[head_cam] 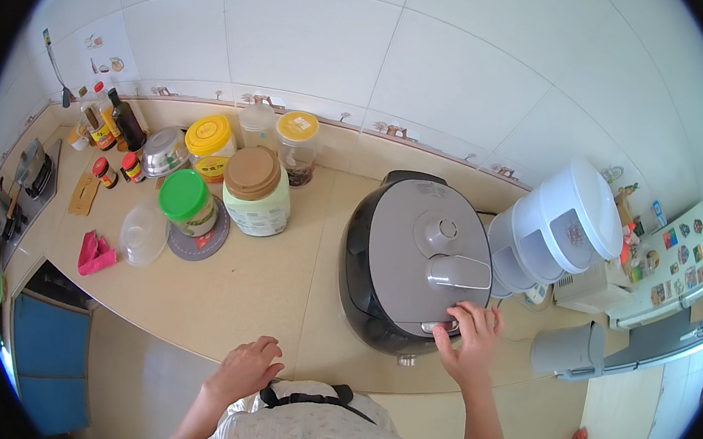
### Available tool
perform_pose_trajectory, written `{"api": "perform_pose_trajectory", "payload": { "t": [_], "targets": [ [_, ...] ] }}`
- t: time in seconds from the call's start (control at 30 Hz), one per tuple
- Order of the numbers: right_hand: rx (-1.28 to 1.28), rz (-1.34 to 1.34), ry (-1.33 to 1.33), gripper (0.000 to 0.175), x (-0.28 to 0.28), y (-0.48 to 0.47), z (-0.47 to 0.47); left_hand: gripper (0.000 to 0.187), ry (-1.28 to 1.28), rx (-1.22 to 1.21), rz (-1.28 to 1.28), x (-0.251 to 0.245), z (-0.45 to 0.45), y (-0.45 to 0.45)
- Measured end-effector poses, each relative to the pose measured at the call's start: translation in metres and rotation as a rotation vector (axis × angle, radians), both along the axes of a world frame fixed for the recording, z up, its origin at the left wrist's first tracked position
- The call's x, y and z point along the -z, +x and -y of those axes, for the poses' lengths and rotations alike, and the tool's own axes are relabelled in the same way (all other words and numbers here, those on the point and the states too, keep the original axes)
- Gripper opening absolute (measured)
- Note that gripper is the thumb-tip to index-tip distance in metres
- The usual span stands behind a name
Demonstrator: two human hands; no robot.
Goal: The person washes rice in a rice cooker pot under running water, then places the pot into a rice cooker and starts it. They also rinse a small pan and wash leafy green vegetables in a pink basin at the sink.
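A large black electric cooker (353, 270) with a grey lid (410, 225) stands on the countertop in front of me, its lid down. My right hand (472, 340) is at the lid's front right edge, thumb and fingers spread around a shiny latch (439, 327); it touches there but appears to hold nothing. A round steam valve (448, 229) and a grey raised handle (460, 271) sit on top of the lid. Over the counter's front edge hovers my left hand (248, 364), empty, its fingers loosely bent and apart.
Left of the cooker stand a brown-lidded jar (256, 192), a green-lidded jar (189, 202) on a round mat (218, 242), and several sauce bottles. A pink cloth (96, 255) lies near the edge. White stacked containers (552, 224) and a grey jug (568, 348) flank the cooker's right.
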State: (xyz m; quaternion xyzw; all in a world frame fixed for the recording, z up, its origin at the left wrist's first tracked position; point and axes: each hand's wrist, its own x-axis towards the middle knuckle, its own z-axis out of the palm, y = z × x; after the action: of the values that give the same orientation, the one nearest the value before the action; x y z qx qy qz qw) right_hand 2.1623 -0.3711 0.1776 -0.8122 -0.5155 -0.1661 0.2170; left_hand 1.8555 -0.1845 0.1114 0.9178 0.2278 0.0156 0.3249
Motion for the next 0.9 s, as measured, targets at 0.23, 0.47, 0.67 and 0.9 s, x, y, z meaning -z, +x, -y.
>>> {"api": "perform_pose_trajectory", "payload": {
  "t": [0.23, 0.47, 0.67, 0.9],
  "targets": [
    [0.09, -0.027, 0.131, 0.022, 0.002, 0.029, -0.008, 0.021, -0.033, 0.023, -0.062, 0.006, -0.008, -0.019],
    [0.112, -0.182, 0.214, 0.023, 0.001, 0.05, -0.035, 0.02, -0.022, 0.002, -0.015, 0.011, -0.016, -0.042],
    [0.323, -0.271, 0.309, 0.022, 0.008, -0.01, -0.032, 0.019, -0.042, 0.011, -0.028, 0.02, -0.019, -0.052],
    [0.15, -0.307, 0.376, 0.023, 0.007, -0.011, -0.006, 0.019, -0.044, 0.115, 0.014, 0.014, -0.006, 0.004]
  ]
}}
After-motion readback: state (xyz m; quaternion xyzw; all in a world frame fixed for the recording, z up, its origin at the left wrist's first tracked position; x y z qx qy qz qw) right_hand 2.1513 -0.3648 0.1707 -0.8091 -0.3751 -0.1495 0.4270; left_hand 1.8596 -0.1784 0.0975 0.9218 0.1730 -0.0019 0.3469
